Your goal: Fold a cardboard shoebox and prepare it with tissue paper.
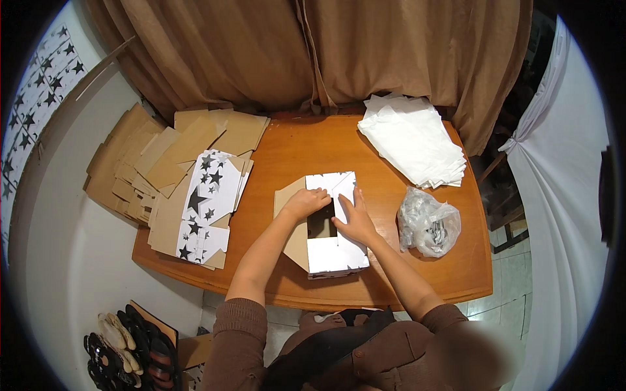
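A white cardboard box (339, 254) with brown inner flaps lies partly folded in the middle of the wooden table (287, 150). My left hand (305, 202) presses on the box's upper left flap, fingers curled on its edge. My right hand (355, 218) lies flat on the white flap on the right side, fingers pointing up. A dark opening shows between the two hands.
A stack of flat box blanks, brown and white with black stars (205, 195), covers the table's left end. White tissue sheets (414, 140) lie at the back right. A clear plastic bag (428, 225) sits right of the box. Brown curtains hang behind. Shoes (124, 352) lie on the floor.
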Demonstrator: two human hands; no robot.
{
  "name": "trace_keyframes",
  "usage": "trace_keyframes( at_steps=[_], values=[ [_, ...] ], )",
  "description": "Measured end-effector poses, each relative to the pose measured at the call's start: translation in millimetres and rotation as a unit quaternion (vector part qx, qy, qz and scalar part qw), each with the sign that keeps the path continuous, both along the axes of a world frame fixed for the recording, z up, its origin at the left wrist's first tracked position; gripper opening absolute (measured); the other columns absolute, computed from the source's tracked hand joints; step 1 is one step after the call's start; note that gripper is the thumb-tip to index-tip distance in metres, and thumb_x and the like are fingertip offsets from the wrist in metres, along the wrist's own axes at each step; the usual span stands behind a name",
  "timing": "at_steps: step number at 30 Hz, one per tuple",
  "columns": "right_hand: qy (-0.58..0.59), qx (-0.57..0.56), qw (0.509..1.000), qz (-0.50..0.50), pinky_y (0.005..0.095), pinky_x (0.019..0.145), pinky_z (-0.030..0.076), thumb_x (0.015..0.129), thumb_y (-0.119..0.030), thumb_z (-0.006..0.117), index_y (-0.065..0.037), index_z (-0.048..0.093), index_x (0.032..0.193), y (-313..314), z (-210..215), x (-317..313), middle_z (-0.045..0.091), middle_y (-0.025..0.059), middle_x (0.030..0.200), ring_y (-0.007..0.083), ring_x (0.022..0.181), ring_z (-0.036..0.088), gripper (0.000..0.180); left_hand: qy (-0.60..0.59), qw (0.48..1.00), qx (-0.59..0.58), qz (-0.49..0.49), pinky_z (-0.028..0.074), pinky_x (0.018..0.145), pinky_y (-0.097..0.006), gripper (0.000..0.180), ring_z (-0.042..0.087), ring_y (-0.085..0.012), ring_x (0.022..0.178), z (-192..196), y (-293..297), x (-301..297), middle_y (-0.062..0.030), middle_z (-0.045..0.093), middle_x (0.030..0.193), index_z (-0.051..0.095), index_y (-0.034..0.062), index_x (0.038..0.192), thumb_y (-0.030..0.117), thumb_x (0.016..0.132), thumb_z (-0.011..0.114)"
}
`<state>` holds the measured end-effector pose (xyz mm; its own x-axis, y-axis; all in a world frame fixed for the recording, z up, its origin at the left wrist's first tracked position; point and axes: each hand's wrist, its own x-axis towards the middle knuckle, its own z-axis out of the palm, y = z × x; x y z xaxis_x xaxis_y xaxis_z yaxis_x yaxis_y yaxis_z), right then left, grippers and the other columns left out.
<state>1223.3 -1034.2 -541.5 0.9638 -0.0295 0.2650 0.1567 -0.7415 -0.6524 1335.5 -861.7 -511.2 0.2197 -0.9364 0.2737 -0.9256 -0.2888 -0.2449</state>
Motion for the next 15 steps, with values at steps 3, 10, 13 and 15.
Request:
trace_keyframes(
  at_steps=[3, 10, 13, 15],
  values=[
    [0.058, -0.034, 0.998, 0.02, 0.0471, 0.105, 0.024, 0.066, -0.034, 0.065, -0.012, 0.041, 0.132, 1.3, 6.3, 0.8, 0.017, 0.0315, 0.14, 0.045, 0.133, 0.014, 0.074, -0.012, 1.0, -0.014, 0.004, 0.053, 0.058, -0.029, 0.014, 0.063, -0.0177, 0.081, -3.3, 0.2, -2.8, -0.0061, 0.06, 0.089, 0.051, 0.0069, 0.087, 0.01, 0.074, 0.054],
    [0.06, -0.118, 0.985, 0.108, 0.0465, 0.104, 0.028, 0.06, -0.032, 0.068, -0.012, 0.045, 0.125, 11.0, 14.0, 29.5, 0.022, 0.0204, 0.143, 0.0406, 0.132, 0.017, 0.072, -0.027, 0.996, 0.025, 0.084, 0.052, 0.057, -0.03, 0.014, 0.064, -0.0178, 0.079, -6.5, 22.5, -5.0, -0.0061, 0.062, 0.088, 0.055, 0.0069, 0.086, 0.013, 0.074, 0.055],
    [0.033, -0.157, 0.97, 0.183, 0.0469, 0.104, 0.028, 0.06, -0.028, 0.069, -0.01, 0.045, 0.125, 4.3, 20.3, 46.1, 0.022, 0.0198, 0.143, 0.0403, 0.132, 0.016, 0.071, -0.029, 0.992, 0.03, 0.115, 0.051, 0.053, -0.029, 0.014, 0.064, -0.017, 0.073, 3.3, 26.4, -6.8, -0.0035, 0.062, 0.083, 0.055, 0.0074, 0.086, 0.013, 0.073, 0.055],
    [0.038, -0.175, 0.964, 0.194, 0.0466, 0.104, 0.029, 0.061, -0.027, 0.071, -0.009, 0.042, 0.127, 8.9, 28.1, 45.0, 0.022, 0.0217, 0.142, 0.041, 0.132, 0.015, 0.074, 0.073, 0.966, 0.145, 0.202, 0.051, 0.073, -0.035, 0.026, 0.062, -0.0194, 0.091, 16.4, 26.2, -11.2, -0.0075, 0.062, 0.099, 0.057, 0.008, 0.099, 0.021, 0.076, 0.057]
  ],
)
